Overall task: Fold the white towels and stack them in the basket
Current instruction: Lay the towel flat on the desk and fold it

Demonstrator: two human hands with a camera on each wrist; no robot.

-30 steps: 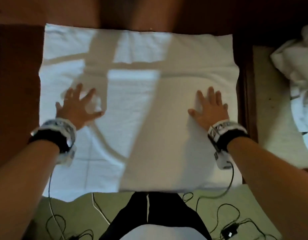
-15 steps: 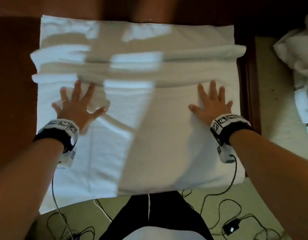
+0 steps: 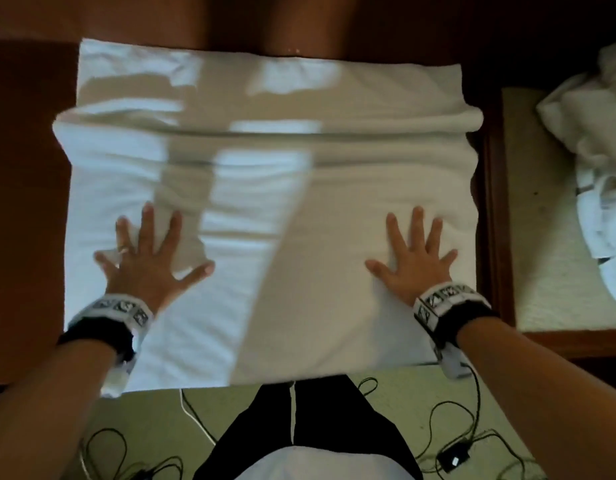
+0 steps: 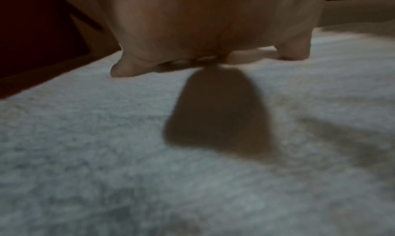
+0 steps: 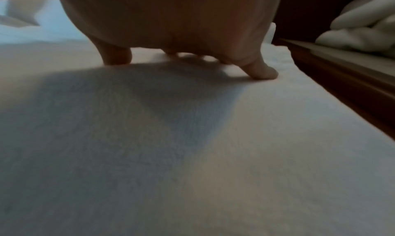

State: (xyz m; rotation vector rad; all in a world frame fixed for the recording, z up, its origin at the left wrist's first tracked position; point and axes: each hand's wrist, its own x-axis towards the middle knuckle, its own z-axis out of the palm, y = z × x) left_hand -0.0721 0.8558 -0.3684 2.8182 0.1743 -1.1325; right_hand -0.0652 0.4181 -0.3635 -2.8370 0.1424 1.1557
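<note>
Two hands were flat on the white towel [image 3: 334,209], which lay spread across the dark wooden table [image 3: 26,188] and covered it nearly edge to edge. Left hand [image 3: 145,261] pressed down near the table's left edge, fingers splayed and straight, holding nothing. Right hand [image 3: 412,258] did the same near the right edge, palm down, fingers fanned out. A raised fold ran across the towel toward the far edge of the table, with ripples between it and the fingertips. From the left wrist, the left hand [image 4: 213,28] sat on blurred terry cloth; from the right wrist, the right hand's [image 5: 171,19] fingertips [image 5: 264,72] touched the towel. Off past the table's right edge, a crumpled pile of white towels [image 3: 590,157] waited on a pale surface.
</note>
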